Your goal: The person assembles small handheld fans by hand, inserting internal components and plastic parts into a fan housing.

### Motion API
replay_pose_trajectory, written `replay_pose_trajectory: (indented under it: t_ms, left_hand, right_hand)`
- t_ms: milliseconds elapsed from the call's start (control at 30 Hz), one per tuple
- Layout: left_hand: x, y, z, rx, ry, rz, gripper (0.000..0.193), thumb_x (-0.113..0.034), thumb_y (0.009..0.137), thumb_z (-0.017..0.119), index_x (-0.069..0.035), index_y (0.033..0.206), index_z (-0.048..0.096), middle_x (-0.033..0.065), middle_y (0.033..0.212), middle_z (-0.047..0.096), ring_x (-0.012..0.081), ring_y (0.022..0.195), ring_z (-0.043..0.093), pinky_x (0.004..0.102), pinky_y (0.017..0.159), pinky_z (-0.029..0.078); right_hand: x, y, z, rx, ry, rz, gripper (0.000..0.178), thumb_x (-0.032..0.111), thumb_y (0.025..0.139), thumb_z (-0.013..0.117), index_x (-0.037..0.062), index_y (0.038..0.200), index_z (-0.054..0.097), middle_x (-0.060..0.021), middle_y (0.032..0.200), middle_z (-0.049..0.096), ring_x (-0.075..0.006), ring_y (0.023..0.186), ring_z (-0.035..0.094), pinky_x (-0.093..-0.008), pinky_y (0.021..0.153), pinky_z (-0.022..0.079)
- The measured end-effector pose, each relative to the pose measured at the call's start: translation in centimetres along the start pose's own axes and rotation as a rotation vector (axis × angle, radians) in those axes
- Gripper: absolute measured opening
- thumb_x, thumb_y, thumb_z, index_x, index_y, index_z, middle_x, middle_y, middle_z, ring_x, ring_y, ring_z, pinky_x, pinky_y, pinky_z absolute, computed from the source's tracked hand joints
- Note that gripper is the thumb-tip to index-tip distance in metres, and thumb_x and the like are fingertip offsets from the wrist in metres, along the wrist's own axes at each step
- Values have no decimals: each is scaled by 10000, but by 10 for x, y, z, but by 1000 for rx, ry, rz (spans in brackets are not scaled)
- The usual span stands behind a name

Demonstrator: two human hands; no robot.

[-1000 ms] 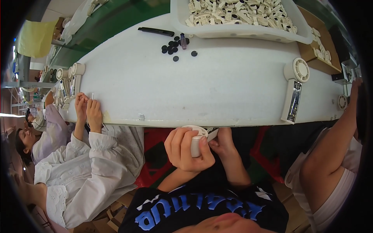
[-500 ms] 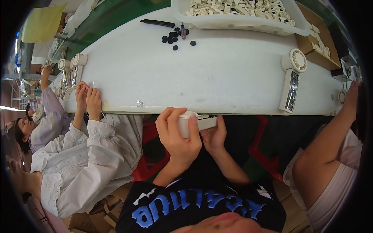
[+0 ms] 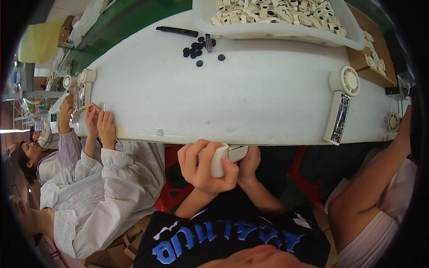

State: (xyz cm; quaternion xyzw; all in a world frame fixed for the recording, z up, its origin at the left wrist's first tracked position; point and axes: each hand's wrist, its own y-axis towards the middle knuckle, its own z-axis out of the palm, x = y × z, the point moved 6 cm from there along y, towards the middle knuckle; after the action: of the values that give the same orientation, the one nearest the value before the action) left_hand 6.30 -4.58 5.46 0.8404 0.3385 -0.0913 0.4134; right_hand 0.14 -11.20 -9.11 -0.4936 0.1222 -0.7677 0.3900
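Observation:
Just below the table's near edge I hold a cream handheld fan (image 3: 218, 163). My left hand (image 3: 200, 169) is closed round its round head, with the thumb pressed on the near side. My right hand (image 3: 250, 164) grips the far end of the handle, and its fingers are mostly hidden behind it. On the table to the right lies another handheld fan (image 3: 344, 91), its handle uncovered so that the parts inside show.
A translucent bin (image 3: 277, 31) of small cream parts stands at the back, beside a cardboard box (image 3: 373, 73). Black discs (image 3: 193, 51), a small screwdriver (image 3: 208, 43) and a black utility knife (image 3: 177, 31) lie left of it. Co-workers sit on both sides; several fans (image 3: 85, 82) stand far left.
The fan in my hands has turned, so the handle's inside shows less. My view has shifted, setting the table edge lower. A co-worker's raised arm at far left has come down to the fans.

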Motion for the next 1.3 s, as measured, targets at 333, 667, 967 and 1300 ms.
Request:
replay_pose_trajectory:
  t_ms: [333,667,967,1300]
  left_hand:
    - [32,-6,-17,4,-343,42,384,-188,650,653,-12,989,695,141,1002,613,276,792,562,352,689,463]
    - [49,10,-4,161,-1245,-591,797,-241,758,735,-13,1433,378,104,1284,508,158,925,576,299,795,509]
    - [165,86,-23,64,-777,-445,643,-43,732,798,-7,1302,502,85,1117,613,166,945,636,289,767,546]
    - [234,100,-58,-46,209,-543,558,-212,808,781,2,1267,546,105,1123,618,185,925,599,300,796,498]
  right_hand:
    - [5,-21,-21,267,365,158,362,374,1027,361,52,1039,526,-121,901,612,-182,583,555,-276,433,405]
    - [77,-82,37,605,-326,-1210,359,238,867,678,62,1104,474,-261,1235,454,-314,863,594,-370,811,508]
    - [185,-53,15,-12,-953,-1386,554,164,764,797,-10,1239,572,-210,1303,548,-336,1186,540,-405,999,434]
    - [233,18,-38,-232,-1214,-935,393,190,790,733,-86,1044,619,-192,1020,566,-368,921,586,-410,852,479]
